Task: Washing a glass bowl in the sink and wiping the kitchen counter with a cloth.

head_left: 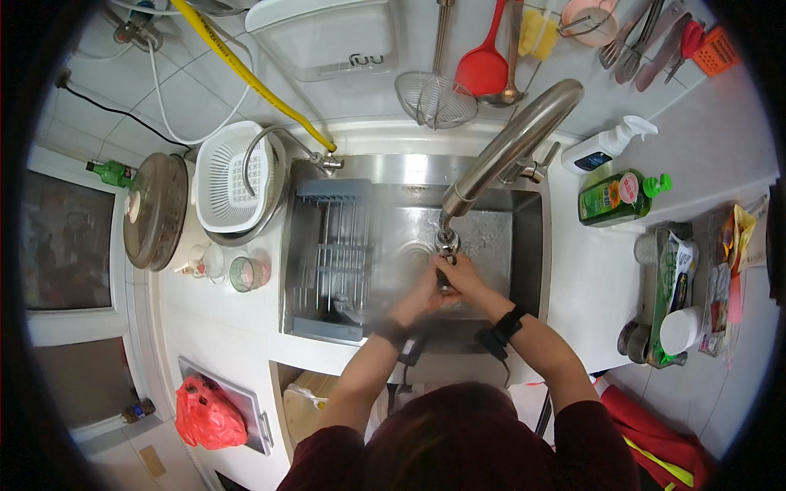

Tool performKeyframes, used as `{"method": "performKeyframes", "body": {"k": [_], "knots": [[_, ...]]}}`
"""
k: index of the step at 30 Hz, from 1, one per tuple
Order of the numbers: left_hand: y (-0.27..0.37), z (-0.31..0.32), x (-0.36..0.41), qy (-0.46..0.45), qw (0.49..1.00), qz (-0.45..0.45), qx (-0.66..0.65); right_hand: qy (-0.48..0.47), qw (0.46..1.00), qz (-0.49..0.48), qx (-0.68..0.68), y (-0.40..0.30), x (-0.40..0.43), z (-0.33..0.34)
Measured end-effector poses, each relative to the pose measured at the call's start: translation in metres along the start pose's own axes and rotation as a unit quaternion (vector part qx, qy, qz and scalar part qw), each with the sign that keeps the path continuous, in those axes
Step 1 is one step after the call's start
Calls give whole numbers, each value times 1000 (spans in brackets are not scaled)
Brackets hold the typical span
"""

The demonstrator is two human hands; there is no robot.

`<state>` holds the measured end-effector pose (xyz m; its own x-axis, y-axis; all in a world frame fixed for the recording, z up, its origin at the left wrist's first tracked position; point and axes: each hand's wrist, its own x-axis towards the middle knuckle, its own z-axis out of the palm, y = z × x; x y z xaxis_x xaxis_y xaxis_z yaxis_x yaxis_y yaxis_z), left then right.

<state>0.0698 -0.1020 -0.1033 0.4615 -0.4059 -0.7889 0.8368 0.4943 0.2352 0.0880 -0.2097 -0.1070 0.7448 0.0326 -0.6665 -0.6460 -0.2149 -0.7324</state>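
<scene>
Both my hands meet over the stainless steel sink [496, 245], just below the spray head [447, 243] of the tall faucet [516, 147]. My left hand [422, 296] curves in from the left with its fingers under a small dark patch between the palms. From the right, my right hand [463, 277] has its thumb side close to the spray head. Whether that dark patch is a held thing or shadow, I cannot tell. The drain [414, 253] lies to the left of the hands. A black band sits on each wrist.
A grey dish rack [334, 191] spans the sink's left side. Left of it stand a white plastic basket [230, 178], a drinking glass [242, 275] and a lidded pot [156, 212]. Dish soap [617, 199] and a spray bottle [605, 147] stand right. A skimmer [436, 101] hangs behind.
</scene>
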Motion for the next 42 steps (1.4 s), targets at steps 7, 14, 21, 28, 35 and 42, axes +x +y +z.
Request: {"method": "performKeyframes", "body": {"k": [7,14,21,28,35,42], "knots": [[-30,-42,34,-51,980,194,7,-6,977,-183,-110,6,-46,12],[-49,-83,60,-58,975,210,51,-47,945,-280,-164,-3,-81,6],[-58,-106,70,5,940,334,73,-51,904,-307,-294,-7,-73,21],[-16,5,-11,69,995,48,-44,6,905,-294,-308,10,-42,-19],[0,6,-20,79,904,211,364,-9,998,-22,-63,24,-1,-53],[10,-7,-13,-59,691,347,631,-285,951,-102,61,19,3,-37]]}}
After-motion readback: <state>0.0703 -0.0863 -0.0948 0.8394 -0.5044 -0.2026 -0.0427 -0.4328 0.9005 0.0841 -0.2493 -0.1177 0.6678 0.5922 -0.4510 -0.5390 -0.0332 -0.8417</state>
